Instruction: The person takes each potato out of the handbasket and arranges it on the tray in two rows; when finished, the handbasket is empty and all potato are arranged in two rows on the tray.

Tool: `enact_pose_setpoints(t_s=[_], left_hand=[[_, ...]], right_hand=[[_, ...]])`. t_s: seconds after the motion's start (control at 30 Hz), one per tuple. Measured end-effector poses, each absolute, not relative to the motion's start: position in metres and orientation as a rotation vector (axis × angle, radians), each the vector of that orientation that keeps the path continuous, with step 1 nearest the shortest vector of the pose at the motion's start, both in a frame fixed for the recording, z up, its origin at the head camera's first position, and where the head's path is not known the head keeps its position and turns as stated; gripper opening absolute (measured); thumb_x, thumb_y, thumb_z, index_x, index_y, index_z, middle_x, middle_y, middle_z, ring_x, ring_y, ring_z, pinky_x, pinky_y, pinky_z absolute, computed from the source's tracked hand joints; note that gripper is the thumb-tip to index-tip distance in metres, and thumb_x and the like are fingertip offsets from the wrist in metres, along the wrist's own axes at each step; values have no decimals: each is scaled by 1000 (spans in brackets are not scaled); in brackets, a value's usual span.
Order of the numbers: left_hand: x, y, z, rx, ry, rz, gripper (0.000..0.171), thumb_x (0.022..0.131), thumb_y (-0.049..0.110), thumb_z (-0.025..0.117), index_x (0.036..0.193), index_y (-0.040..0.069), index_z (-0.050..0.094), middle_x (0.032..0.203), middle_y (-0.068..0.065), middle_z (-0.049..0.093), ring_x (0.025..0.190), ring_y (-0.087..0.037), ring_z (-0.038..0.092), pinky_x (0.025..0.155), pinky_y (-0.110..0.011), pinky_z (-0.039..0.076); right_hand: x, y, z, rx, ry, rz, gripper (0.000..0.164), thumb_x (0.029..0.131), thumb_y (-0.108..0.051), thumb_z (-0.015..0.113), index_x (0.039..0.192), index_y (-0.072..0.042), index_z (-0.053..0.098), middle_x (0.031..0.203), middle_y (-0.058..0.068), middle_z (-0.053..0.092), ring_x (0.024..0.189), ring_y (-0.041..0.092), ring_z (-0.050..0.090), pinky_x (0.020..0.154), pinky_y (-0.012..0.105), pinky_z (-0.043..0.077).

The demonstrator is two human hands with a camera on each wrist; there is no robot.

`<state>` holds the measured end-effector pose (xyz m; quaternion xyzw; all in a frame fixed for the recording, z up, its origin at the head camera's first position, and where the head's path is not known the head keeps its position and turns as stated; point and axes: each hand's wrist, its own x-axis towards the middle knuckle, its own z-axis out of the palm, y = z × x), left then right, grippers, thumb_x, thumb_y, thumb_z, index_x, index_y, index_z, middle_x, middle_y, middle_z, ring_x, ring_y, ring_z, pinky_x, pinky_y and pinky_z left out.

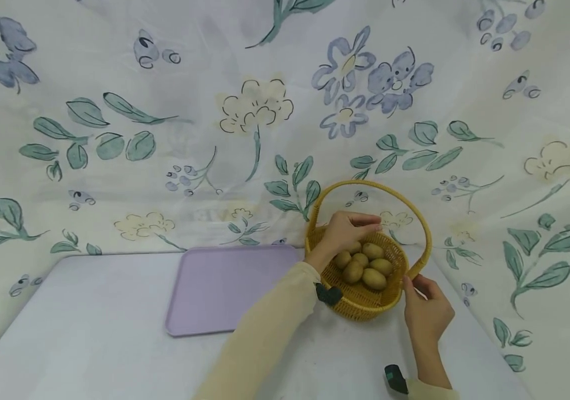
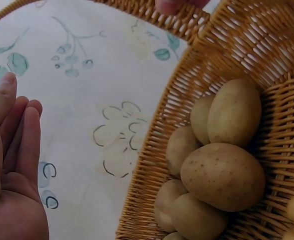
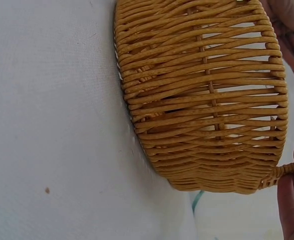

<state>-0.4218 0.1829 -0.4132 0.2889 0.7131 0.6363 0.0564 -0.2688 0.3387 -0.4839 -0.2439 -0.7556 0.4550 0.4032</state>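
Note:
A brown wicker basket (image 1: 357,311) with a tall arched handle (image 1: 372,184) stands on the table's right side. Several potatoes (image 1: 363,268) lie inside it. My left hand (image 1: 347,230) is over the basket's far left part, its fingers nearly straight and holding nothing; the left wrist view shows that hand (image 2: 16,165) apart from the potatoes (image 2: 223,176). With thumb and fingers, my right hand (image 1: 427,311) pinches the foot of the handle at the basket's right rim. Up close, the right wrist view shows the basket's woven side (image 3: 202,100) and the right hand's fingers (image 3: 289,205) at the handle.
Left of the basket, a flat lilac tray (image 1: 210,328) lies on the white table (image 1: 100,328). A cloth printed with flowers and leaves (image 1: 190,111) hangs behind the table and along its right side. My left forearm (image 1: 265,328) passes in front of the tray's right part.

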Motion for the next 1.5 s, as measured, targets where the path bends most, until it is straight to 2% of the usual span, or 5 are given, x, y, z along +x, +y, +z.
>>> enact_pose_setpoints(t_s=[0.37,0.67,0.97,1.23,1.5], left_hand=[[-438,189,-429,825,2196,1960,27,91,32,79,113,17,81,112,6,78,100,-4,71,90,-21,58],[-445,185,-443,879,2389,1566,18,87,38,82,104,29,83,106,13,79,113,-8,68,104,-28,53],[-449,178,-463,1109,2464,1054,31,83,46,84,108,27,82,108,15,78,111,-5,67,96,-20,53],[-451,182,-461,1228,2381,912,42,82,39,86,118,20,79,111,11,78,99,1,70,87,-12,53],[-455,182,-463,1294,2321,873,41,81,34,88,117,19,79,113,9,73,100,-1,67,86,-11,52]], right_hand=[[-265,336,-485,-600,-1875,1152,19,88,-11,79,100,4,76,75,-37,56,70,-24,59,65,1,51],[-265,336,-483,-610,-1897,1110,19,89,-11,79,101,4,76,92,6,74,69,-25,57,65,0,50],[-267,336,-487,-602,-1879,1170,20,88,-11,80,100,4,77,79,-29,60,70,-22,60,66,2,52],[-268,341,-484,-578,-1901,1125,21,89,-10,78,101,7,76,100,22,77,73,-26,56,67,0,50],[-271,341,-485,-575,-1893,1115,18,89,-7,77,101,7,76,101,23,75,72,-26,57,68,0,50]])
